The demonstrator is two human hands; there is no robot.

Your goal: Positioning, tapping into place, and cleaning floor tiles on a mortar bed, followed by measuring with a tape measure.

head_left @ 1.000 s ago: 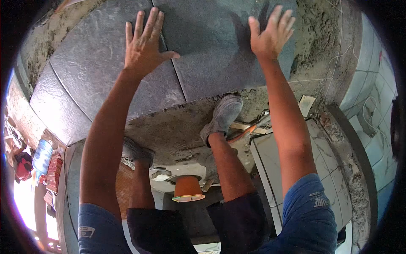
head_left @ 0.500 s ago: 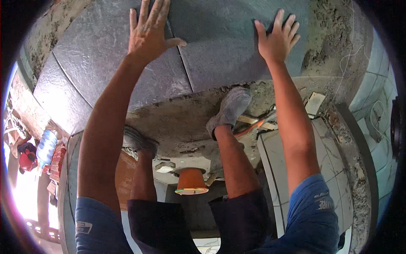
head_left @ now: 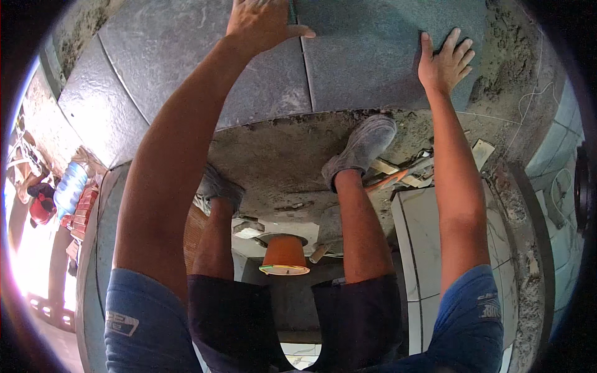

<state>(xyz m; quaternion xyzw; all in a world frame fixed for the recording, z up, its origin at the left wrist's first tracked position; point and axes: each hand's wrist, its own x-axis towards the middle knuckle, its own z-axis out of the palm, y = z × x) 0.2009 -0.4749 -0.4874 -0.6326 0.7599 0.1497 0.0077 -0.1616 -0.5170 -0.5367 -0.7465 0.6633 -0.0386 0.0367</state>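
A large dark grey floor tile [head_left: 367,68] lies at the far right, beside a matching grey tile [head_left: 267,87] with a thin straight joint between them. My left hand [head_left: 264,25] rests by this joint at the top edge of the view, its thumb stretched across the line; the fingertips are cut off by the frame. On the right tile, near its right edge, my right hand [head_left: 444,65] lies flat with the fingers spread. Neither hand shows anything held.
Rough mortar [head_left: 267,155] borders the tiles, with my grey shoe [head_left: 367,146] on it. An orange-handled tool [head_left: 388,180] and scraps lie right of it. An orange bucket [head_left: 284,255] sits between my legs. White string [head_left: 525,102] trails at right; a blue water bottle [head_left: 71,189] stands far left.
The view has shifted, so the tiles appear farther right and higher. My left hand has moved up and right, its fingertips leaving the picture. My right hand has shifted slightly right and nearer on the tile.
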